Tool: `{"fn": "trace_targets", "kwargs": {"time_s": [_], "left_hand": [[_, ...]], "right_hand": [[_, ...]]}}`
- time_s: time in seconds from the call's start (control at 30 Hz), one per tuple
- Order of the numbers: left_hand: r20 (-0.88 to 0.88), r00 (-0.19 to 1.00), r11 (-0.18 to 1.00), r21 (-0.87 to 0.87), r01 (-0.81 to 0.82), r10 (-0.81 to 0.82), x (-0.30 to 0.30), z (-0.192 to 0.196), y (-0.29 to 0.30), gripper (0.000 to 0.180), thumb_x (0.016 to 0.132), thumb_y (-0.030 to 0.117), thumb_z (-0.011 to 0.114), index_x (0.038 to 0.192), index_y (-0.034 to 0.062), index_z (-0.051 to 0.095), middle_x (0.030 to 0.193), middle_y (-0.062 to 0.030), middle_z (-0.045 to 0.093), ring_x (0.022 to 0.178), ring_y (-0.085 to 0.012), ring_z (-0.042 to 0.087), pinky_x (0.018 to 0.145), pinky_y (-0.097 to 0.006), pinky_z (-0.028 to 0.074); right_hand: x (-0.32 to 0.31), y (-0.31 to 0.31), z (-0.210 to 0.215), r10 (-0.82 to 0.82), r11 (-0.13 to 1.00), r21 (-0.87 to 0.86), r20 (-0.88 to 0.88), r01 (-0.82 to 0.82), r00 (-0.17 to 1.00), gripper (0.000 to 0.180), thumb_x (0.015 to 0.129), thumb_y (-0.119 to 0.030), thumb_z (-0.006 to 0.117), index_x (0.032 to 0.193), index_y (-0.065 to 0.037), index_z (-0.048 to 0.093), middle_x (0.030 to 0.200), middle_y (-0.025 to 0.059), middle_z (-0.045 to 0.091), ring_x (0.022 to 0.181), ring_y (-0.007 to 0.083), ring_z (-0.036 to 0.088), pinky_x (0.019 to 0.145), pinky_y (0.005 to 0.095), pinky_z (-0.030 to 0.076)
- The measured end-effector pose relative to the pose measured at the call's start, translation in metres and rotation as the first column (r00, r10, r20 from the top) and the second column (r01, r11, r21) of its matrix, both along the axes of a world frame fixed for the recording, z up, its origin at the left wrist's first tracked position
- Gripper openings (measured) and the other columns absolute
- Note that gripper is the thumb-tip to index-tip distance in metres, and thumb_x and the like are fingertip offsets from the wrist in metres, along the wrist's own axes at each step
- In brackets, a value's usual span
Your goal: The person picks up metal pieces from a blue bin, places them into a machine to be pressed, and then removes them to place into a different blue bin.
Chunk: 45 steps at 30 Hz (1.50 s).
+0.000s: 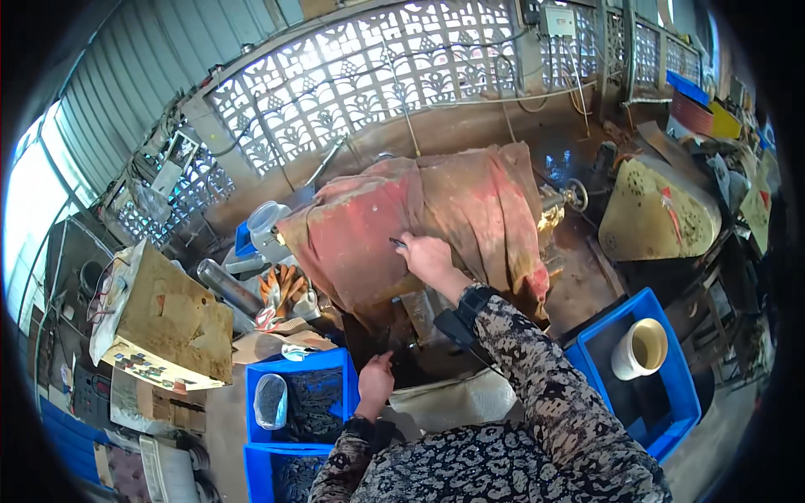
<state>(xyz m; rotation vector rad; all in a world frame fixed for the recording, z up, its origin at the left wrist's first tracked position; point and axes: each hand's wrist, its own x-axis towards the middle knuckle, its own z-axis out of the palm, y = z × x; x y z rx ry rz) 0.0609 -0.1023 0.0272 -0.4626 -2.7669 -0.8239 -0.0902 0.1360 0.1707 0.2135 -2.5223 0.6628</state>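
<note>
My right hand [429, 258] is closed in a pinch around a small dark piece [397, 242], too small to name. It is over the front of a stained red-brown cloth [369, 222] draped on a machine. Lower and to the left, my left hand [376, 386] has its fingers curled together; whatever they may hold is hidden. Just left of that hand stands a blue bin [251, 394] containing many small dark pieces [314, 411] and a clear rounded container [270, 402]. A second blue bin [260, 469] with similar dark pieces is nearer to me.
On the right, a blue bin [683, 394] holds a cream bucket [641, 348]. A handwheel [576, 195] juts out past the cloth's right side. Orange work gloves [283, 287] lie beside a grey cylinder [226, 285]. A worn control box [172, 318] stands at left.
</note>
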Motion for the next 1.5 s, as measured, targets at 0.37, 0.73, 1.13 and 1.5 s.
{"fn": "trace_targets", "kwargs": {"time_s": [0.37,0.73,1.13,1.5], "left_hand": [[0.079,0.996,0.998,-0.050,-0.038,0.042,0.000,0.002,0.006,0.031,0.083,0.006,0.055,0.110,0.0106,0.069,0.098,-0.0184,0.067,0.087,-0.0371,0.064,0.076,-0.045,0.054],[0.103,0.994,0.998,-0.046,-0.034,0.039,0.002,0.004,0.008,0.030,0.085,0.007,0.054,0.111,0.0105,0.069,0.100,-0.0194,0.067,0.090,-0.0379,0.064,0.078,-0.046,0.053],[0.099,0.995,0.999,-0.050,-0.014,0.019,-0.001,0.003,0.009,0.032,0.083,0.006,0.054,0.111,0.0106,0.068,0.100,-0.0195,0.066,0.090,-0.0381,0.063,0.079,-0.046,0.053],[0.072,0.997,1.000,-0.018,-0.019,0.020,0.002,0.011,0.011,0.034,0.080,-0.002,0.053,0.109,0.0070,0.067,0.089,-0.0151,0.066,0.083,-0.0344,0.064,0.073,-0.043,0.053]], "right_hand": [[0.001,0.003,0.002,-0.023,0.999,0.033,0.009,0.023,1.000,0.025,0.089,-0.036,0.062,0.095,-0.012,0.059,0.072,0.0145,0.067,0.071,0.0353,0.067,0.061,0.0478,0.052],[-0.002,0.005,-0.001,-0.014,0.999,0.041,0.029,0.013,0.999,0.026,0.090,-0.036,0.062,0.096,-0.011,0.059,0.073,0.0154,0.066,0.073,0.0353,0.066,0.062,0.0476,0.051],[-0.003,0.007,-0.001,-0.009,1.000,0.006,0.024,0.009,1.000,0.025,0.089,-0.035,0.062,0.099,-0.012,0.061,0.077,0.0176,0.067,0.075,0.0375,0.066,0.063,0.0495,0.051],[0.000,0.009,0.014,-0.019,1.000,0.017,0.097,0.017,0.995,0.027,0.091,-0.039,0.058,0.103,-0.016,0.061,0.082,0.0157,0.068,0.080,0.0379,0.066,0.067,0.0502,0.052]]}}
